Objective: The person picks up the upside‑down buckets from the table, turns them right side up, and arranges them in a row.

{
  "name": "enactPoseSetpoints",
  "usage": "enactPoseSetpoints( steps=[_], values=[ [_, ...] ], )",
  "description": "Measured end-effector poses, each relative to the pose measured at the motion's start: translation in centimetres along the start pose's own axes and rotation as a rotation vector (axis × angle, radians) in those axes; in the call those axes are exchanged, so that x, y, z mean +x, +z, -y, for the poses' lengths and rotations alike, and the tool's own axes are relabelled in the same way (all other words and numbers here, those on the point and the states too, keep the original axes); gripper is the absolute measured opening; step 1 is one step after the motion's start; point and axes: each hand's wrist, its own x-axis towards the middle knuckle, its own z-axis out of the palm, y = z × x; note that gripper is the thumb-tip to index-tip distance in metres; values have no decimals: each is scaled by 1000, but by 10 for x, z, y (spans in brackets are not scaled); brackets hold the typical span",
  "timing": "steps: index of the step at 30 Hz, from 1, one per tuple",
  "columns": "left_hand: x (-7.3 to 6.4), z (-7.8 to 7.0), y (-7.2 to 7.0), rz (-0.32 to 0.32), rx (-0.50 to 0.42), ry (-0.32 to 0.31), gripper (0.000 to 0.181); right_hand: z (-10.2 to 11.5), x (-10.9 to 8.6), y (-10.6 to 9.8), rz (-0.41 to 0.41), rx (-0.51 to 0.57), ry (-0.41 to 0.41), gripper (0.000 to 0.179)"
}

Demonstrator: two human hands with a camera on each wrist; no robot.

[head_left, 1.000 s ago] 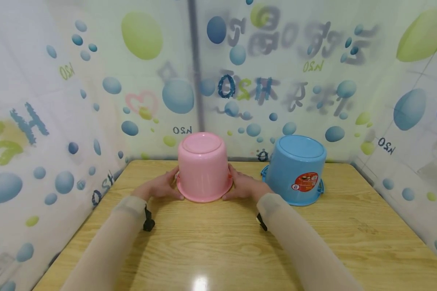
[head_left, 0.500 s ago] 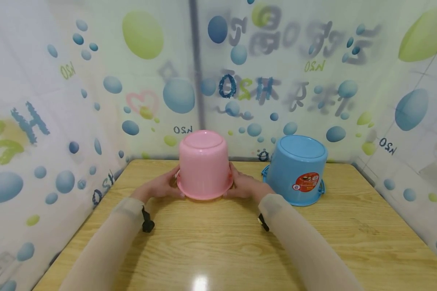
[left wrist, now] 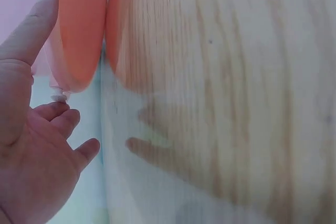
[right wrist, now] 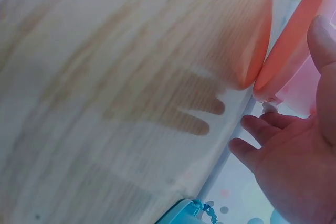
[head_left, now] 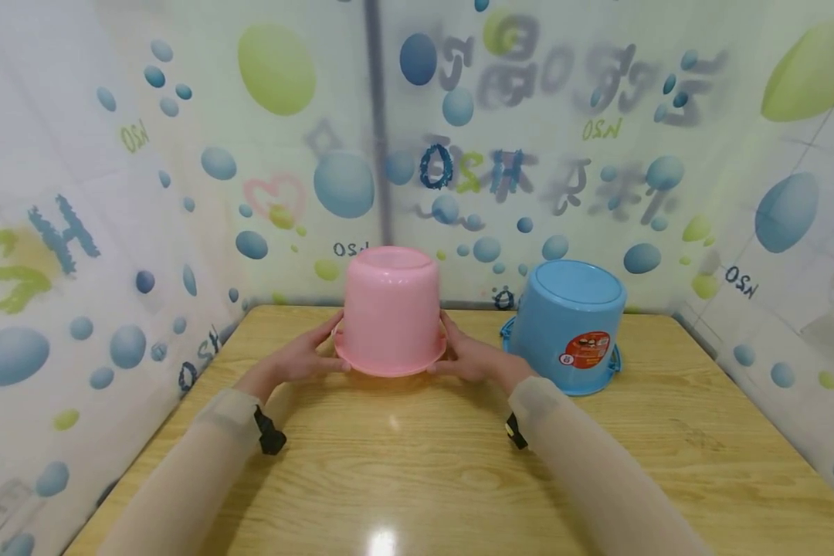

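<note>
Sleeves (head_left: pixel 170 471) of a pale colour cover both forearms, which slant inward and away over a glossy wood-grained table (head_left: pixel 389 483). Black attachments (head_left: pixel 269 436) sit at the inner sides of the wrists. Left hand (head_left: pixel 302 361) and right hand (head_left: pixel 474 360) face each other, palms turned inward, at opposite sides of a pink bucket (head_left: pixel 392 313). Each grips the bucket low down, its thumb in front at the flared rim and its fingers curving round the side, set well apart from the thumb. In the left wrist view the thumb (left wrist: pixel 32 32) lies along the bucket, with fingertips by a small white knob (left wrist: pixel 59 96); the little finger stands away from the others.

The bucket is upside down, at the middle of the table toward its far edge; whether its rim touches the wood cannot be told. Just beyond the right forearm stands a blue bucket (head_left: pixel 570 316), also inverted, bearing a red label (head_left: pixel 587 350). Behind hangs a bubble-printed backdrop (head_left: pixel 417 224).
</note>
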Motion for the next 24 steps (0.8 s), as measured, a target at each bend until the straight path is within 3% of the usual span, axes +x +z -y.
enactPoseSetpoints(
  steps=[6, 14, 24],
  values=[
    [-8, -5, 1, -34, -30, 39, 114, 3, -7, -3, -18, 19, -15, 116],
    [-19, -13, 3, -78, -116, 108, 103, 3, -16, -7, -39, 54, 24, 109],
    [-31, -30, 8, -113, -174, 65, 92, 4, -31, -9, -100, 104, -29, 98]
  ],
)
